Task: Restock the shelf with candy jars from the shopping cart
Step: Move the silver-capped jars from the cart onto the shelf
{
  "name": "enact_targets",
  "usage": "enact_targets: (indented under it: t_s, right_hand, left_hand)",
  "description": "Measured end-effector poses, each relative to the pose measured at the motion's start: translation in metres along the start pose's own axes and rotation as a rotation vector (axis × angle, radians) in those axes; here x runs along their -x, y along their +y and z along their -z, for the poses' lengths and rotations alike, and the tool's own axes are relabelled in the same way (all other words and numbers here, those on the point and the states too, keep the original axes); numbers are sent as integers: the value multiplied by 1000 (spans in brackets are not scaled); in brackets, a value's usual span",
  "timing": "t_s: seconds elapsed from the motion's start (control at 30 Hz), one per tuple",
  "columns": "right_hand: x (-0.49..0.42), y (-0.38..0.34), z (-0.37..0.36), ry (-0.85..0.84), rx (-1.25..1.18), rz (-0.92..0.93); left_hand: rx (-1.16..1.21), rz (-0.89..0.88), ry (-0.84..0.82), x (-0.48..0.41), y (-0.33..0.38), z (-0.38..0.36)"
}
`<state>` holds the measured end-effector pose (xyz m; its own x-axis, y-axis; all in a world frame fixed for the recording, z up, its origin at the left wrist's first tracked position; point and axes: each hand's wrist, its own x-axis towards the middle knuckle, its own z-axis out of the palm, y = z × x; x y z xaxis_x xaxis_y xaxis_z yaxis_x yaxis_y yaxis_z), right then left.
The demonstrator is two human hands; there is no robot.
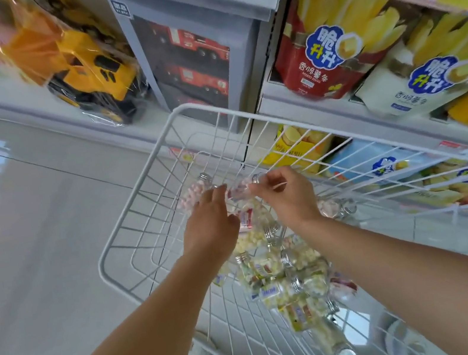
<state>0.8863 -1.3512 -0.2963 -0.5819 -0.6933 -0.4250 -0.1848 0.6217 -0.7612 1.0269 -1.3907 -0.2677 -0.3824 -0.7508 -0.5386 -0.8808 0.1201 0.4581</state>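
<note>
Your forearms [146,327] fill the foreground, reaching from the lower edge into the white wire shopping cart [183,108]. Below them a pile of jars [276,266] lies loose on the cart floor, with one capped jar [341,349] nearest you.

**Hazards.**
- The two raised jars are close together, so they may knock against each other if your hands converge.
- Either jar may catch a cart wire on the way out if you lift it at a slant.
- A jar held only at the fingertips can slip, drop onto the pile and scatter it.

**Hands.**
- Your left hand [211,215] has its fingers [216,193] curled partway round the pink candy jar [193,195]. It holds the jar at the body, above the cart floor. How far the fingers wrap on the far side is hidden.
- Your right hand [286,196] pinches a second jar [238,192] just below its metal cap. Its fingers [273,176] are bent close and nearly closed on the jar.

**Destination.** The shelf [341,117] stands just beyond the cart and carries snack bags [313,47]. No slot for the jars is visible, so every jar is in the cart or in your hands.
</note>
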Motion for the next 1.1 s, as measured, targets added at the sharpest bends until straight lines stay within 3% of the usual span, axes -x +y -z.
enact_targets:
  t_s: [0.17,0.33,0.57,0.73,0.93,1.1]
  right_hand:
    - [12,-16,24,-236,-47,265]
    - [15,-18,25,-349,-19,311]
    - [15,16,1,-488,636,359]
    - [17,19,-17,-386,939,479]
    - [12,21,-11,-398,827,459]
    - [12,20,36,-453,515,208]
  left_hand:
    - [138,-68,46,4,6,7]
    - [281,43,37,13,7,7]
    - [327,218,85,8,-8,4]
    - [354,235,128,5,-13,1]
    - [379,236,151,8,-11,2]
    - [457,328,152,16,1,11]
